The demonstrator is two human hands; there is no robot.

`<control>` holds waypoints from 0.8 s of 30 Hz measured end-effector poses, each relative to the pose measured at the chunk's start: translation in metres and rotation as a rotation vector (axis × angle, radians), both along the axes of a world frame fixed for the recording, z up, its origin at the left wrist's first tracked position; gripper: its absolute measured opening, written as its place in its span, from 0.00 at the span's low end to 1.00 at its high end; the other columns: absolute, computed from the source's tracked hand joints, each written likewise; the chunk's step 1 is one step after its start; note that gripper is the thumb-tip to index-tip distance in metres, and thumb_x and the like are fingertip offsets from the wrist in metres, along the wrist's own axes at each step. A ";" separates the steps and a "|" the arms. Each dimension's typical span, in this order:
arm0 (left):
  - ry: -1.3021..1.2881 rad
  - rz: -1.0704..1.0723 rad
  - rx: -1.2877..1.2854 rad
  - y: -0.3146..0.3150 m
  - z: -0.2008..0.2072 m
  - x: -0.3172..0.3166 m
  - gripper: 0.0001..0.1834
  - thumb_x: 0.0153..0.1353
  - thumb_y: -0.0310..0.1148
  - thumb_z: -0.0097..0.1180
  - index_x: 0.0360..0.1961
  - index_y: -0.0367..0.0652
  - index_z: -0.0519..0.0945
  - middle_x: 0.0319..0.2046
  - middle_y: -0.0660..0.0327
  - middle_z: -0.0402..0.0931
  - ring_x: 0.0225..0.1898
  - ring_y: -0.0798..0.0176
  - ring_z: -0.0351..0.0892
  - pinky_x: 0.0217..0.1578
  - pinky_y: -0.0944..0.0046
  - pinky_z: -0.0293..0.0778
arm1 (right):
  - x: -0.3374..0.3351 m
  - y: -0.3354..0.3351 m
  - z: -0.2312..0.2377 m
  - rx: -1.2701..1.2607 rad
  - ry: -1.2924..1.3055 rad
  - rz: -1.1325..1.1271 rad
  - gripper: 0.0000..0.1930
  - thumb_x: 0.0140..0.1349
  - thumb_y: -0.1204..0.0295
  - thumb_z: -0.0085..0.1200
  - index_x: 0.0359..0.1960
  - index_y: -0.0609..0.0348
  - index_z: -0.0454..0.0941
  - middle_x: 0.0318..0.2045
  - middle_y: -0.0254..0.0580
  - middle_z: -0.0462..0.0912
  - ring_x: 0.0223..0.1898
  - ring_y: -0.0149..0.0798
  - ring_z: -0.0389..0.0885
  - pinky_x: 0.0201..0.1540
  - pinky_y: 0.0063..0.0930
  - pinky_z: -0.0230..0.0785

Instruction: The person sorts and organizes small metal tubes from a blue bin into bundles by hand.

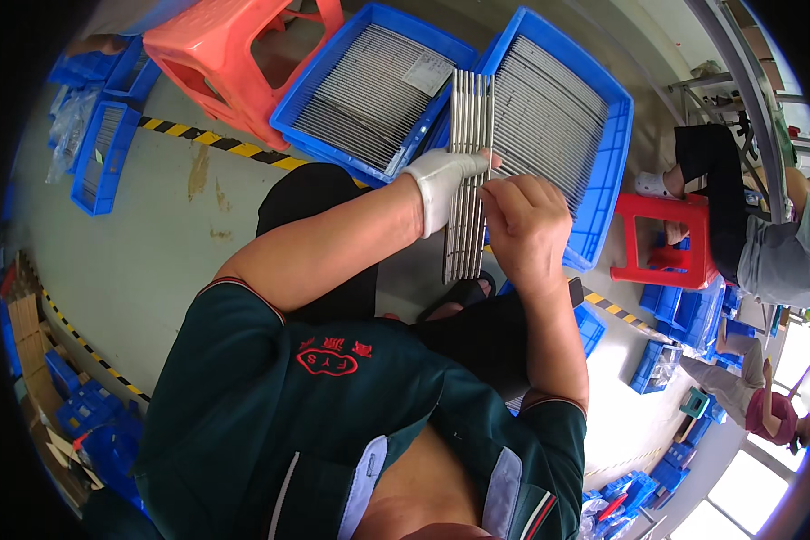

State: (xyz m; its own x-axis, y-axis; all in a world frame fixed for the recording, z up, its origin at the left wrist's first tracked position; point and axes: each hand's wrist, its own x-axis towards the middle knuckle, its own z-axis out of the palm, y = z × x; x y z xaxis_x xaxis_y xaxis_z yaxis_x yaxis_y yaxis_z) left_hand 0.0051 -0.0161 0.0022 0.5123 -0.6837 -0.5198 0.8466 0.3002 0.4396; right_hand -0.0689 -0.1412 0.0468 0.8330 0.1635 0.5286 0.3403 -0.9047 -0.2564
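Note:
My left hand (436,187), in a white glove with bare fingertips, grips a row of slim shiny metal rods (468,112) side by side, upright in the view. Its thumb lies across the rods near their middle. Bare and curled, my right hand (533,220) has its thumb and fingertips pinched together at the right edge of the row. Whether a rod is between those fingertips is hidden. Beyond my hands, one blue crate (290,115) on the left and another blue crate (623,117) on the right hold many similar rods in layers.
A paper label (427,74) lies on the left crate's rods. An orange stool (216,45) stands at far left. On the right, a person sits by a red stool (628,236); another person is farther off. Yellow-black tape (209,139) crosses the floor. More blue bins (99,162) stand left.

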 end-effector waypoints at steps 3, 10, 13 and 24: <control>-0.017 0.000 0.001 0.001 0.000 0.000 0.09 0.66 0.35 0.51 0.40 0.42 0.77 0.32 0.62 0.76 0.32 0.66 0.78 0.35 0.63 0.77 | 0.002 0.000 -0.003 -0.013 -0.012 0.008 0.06 0.45 0.76 0.61 0.24 0.53 0.77 0.22 0.34 0.75 0.25 0.42 0.74 0.30 0.35 0.65; -0.035 -0.042 -0.073 0.001 -0.006 -0.001 0.09 0.66 0.36 0.51 0.41 0.42 0.76 0.32 0.61 0.77 0.33 0.65 0.79 0.35 0.63 0.78 | 0.001 0.000 0.001 -0.065 0.079 0.026 0.06 0.45 0.78 0.62 0.25 0.56 0.79 0.22 0.37 0.77 0.25 0.43 0.76 0.31 0.35 0.67; 0.016 -0.029 -0.083 0.001 -0.001 -0.001 0.10 0.67 0.36 0.50 0.42 0.42 0.76 0.33 0.60 0.77 0.34 0.64 0.79 0.35 0.62 0.78 | -0.003 -0.002 0.001 0.035 -0.010 0.007 0.06 0.45 0.76 0.63 0.25 0.55 0.79 0.21 0.35 0.75 0.24 0.42 0.75 0.29 0.35 0.66; -0.030 -0.032 -0.065 0.002 -0.001 0.000 0.10 0.67 0.34 0.50 0.44 0.41 0.76 0.34 0.58 0.78 0.35 0.63 0.80 0.37 0.62 0.78 | -0.002 0.000 0.001 0.246 0.014 0.000 0.05 0.47 0.78 0.62 0.26 0.58 0.79 0.20 0.39 0.76 0.23 0.44 0.75 0.29 0.34 0.68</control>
